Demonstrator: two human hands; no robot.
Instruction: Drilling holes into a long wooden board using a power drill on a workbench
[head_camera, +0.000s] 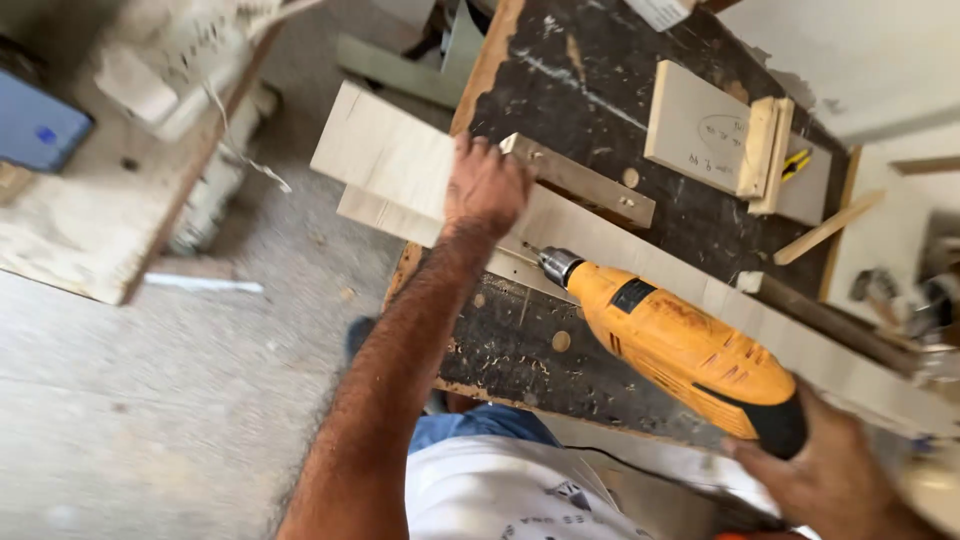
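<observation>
Seen from above, the person's left hand (487, 188) presses palm-down, fingers spread flat, on a long pale wooden board (400, 170) that lies across a dark, scuffed workbench (600, 80). The board's left end juts out past the bench edge over the floor. The right hand (830, 478), at the lower right, is closed around the black grip of an orange electric drill (680, 345). The drill is tilted, its chuck and thin bit (530, 250) aimed up and to the left, the bit's tip at the near edge of the board just below the left wrist.

Just beyond the left hand's fingers, a narrow wooden strip (585, 180) with small holes lies on the board. Wood shavings (510, 350) dot the bench surface near the drill. Farther back on the bench sits a pale rectangular panel (695, 125) with small wooden blocks (765, 150) standing on edge against its right side, and a thin stick (828, 228) lies slanted to the right. The concrete floor (150, 400) fills the left, with another worn wooden surface (90, 220) at the upper left.
</observation>
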